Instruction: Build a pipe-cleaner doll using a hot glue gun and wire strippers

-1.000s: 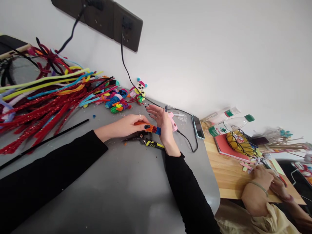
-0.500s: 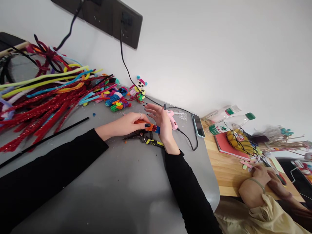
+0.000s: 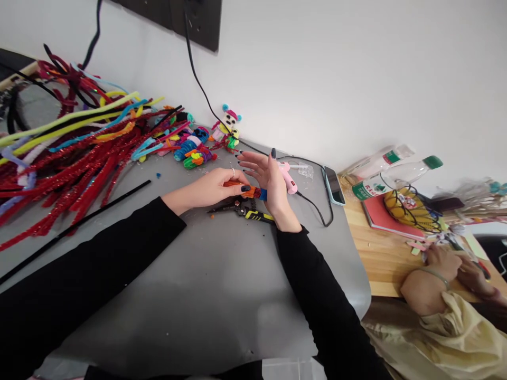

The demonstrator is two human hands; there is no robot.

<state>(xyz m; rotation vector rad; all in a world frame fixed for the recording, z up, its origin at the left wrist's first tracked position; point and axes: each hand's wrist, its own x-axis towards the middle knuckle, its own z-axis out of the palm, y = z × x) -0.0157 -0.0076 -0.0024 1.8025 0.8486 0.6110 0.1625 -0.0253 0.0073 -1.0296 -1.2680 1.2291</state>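
Plain white wall [image 3: 356,63], dark socket panel [image 3: 198,21] with a black cable [image 3: 197,79], grey table [image 3: 222,295], wooden table [image 3: 376,253] just beside it, soft even light

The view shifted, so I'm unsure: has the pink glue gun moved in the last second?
No. The pink glue gun lies just left of the phone as before; only the camera shifted.

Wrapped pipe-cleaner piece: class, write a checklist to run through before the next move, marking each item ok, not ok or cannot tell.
1. Left hand grips the wrapped piece: ok.
2. Right hand open, fingers spread: ok.
3. Cutters lie on the table just below both hands: ok.
4. Glue gun apart from the right hand: cannot tell.
5. Glue gun hot: cannot tell.
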